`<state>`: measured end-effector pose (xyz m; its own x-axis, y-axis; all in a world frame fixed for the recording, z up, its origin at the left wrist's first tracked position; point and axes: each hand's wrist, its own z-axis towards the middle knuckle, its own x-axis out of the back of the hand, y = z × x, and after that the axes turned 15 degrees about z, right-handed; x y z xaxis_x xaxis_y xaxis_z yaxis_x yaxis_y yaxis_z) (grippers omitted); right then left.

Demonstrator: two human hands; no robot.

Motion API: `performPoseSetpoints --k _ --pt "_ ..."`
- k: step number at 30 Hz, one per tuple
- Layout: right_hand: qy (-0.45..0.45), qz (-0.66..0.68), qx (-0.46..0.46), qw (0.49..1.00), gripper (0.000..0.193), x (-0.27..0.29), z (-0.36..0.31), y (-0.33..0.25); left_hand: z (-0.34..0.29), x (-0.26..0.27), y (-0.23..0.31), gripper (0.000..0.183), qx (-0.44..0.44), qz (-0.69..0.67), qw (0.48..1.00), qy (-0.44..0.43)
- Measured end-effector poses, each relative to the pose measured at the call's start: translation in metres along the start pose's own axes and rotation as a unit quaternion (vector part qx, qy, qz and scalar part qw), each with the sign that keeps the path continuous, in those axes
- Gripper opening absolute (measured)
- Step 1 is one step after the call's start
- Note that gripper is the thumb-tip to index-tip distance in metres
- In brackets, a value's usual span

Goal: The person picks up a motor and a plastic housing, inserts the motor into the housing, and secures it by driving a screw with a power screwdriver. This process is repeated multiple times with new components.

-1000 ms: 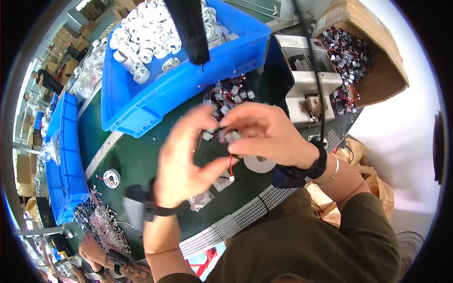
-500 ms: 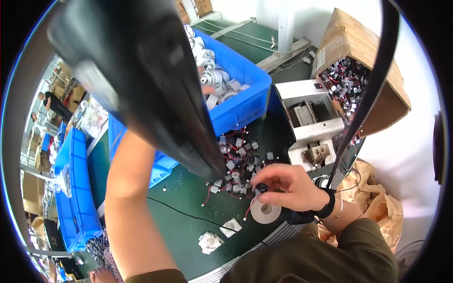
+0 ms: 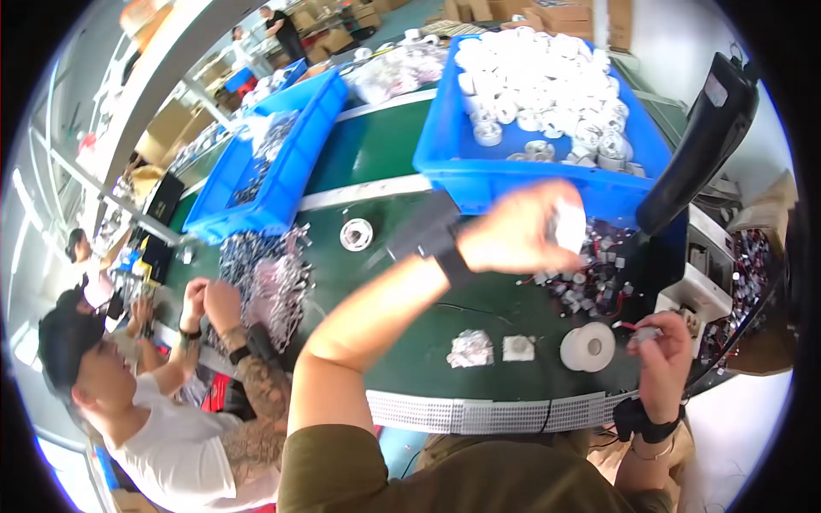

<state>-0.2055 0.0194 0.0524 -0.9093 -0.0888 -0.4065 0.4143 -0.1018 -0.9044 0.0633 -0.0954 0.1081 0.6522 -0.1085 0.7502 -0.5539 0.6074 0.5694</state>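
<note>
My left hand (image 3: 517,235), a little blurred, is closed round a white round plastic part (image 3: 568,226). It is raised over the green table in front of a blue bin (image 3: 547,181) heaped with similar white parts (image 3: 547,81). My right hand (image 3: 663,350), low on the right, pinches a small grey block-shaped component with a short red wire (image 3: 646,333). Just left of that hand a white roll (image 3: 587,348) rests on the table. A pile of small wired components (image 3: 590,282) lies behind the roll, partly hidden by my left hand.
A black elongated device (image 3: 710,128) slants at the right, near a white machine (image 3: 701,274) and a cardboard box of components (image 3: 761,265). Crumpled foil (image 3: 470,349) and a white ring (image 3: 357,234) lie on the table. A co-worker (image 3: 171,402) sits at the left beside bundled wires (image 3: 265,282).
The view has swung left. My left hand has come out of the blue bin with a white round part. My right hand has moved away from above the roll to its right side.
</note>
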Motion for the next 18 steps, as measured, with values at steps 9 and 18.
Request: performPoseSetpoints --k 9,18 --pt "0.031 0.043 0.071 0.996 0.023 0.001 -0.025 -0.014 -0.068 -0.149 0.045 0.067 -0.123 -0.101 0.978 0.132" --pt "-0.021 -0.082 0.009 0.996 0.028 0.004 -0.010 -0.005 -0.074 -0.151 0.033 0.064 0.005 -0.089 0.995 0.046"
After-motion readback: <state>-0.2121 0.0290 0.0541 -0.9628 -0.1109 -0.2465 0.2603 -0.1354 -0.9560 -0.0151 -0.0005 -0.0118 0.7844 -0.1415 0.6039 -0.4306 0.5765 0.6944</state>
